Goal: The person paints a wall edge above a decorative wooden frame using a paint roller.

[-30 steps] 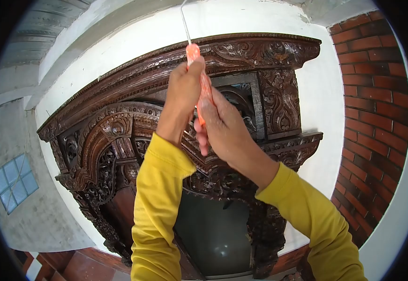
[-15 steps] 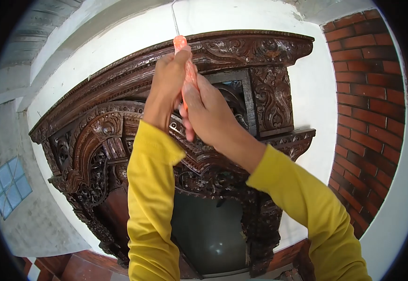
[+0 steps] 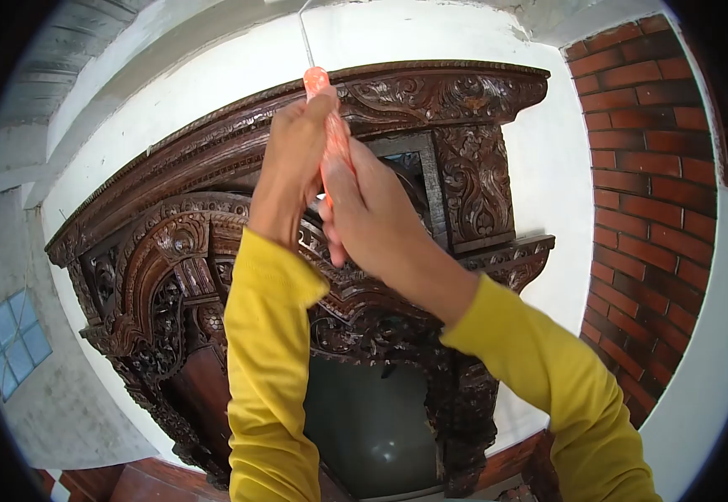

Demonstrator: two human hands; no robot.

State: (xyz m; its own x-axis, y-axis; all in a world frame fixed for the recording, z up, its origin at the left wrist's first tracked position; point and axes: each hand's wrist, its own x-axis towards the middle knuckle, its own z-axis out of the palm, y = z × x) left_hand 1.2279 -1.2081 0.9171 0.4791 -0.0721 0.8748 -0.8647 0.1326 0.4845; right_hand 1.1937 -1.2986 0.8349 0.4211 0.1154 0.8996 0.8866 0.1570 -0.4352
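Observation:
Raised in front of me is a paint roller [image 3: 336, 151] with an orange handle and a thin bent metal rod; its head is beyond the top of the view. My left hand [image 3: 294, 146] is wrapped round the upper part of the handle, thumb along it. Lower down, my right hand [image 3: 372, 205] grips the same handle near its end. Both hands appear in front of a dark carved wooden frame [image 3: 472, 180], and the rod crosses the white wall [image 3: 418, 38] above it.
A red brick wall panel [image 3: 644, 167] stands at the right. On the left are a grey wall [image 3: 71, 385] and a small blue-paned window [image 3: 14, 343]. A grey beam [image 3: 104, 92] runs along the ceiling edge. The carved top ledge juts out below the rod.
My hands and the roller handle have shifted slightly down and left in the view. The carved frame and brick wall have also shifted a little left. Both hands keep their hold.

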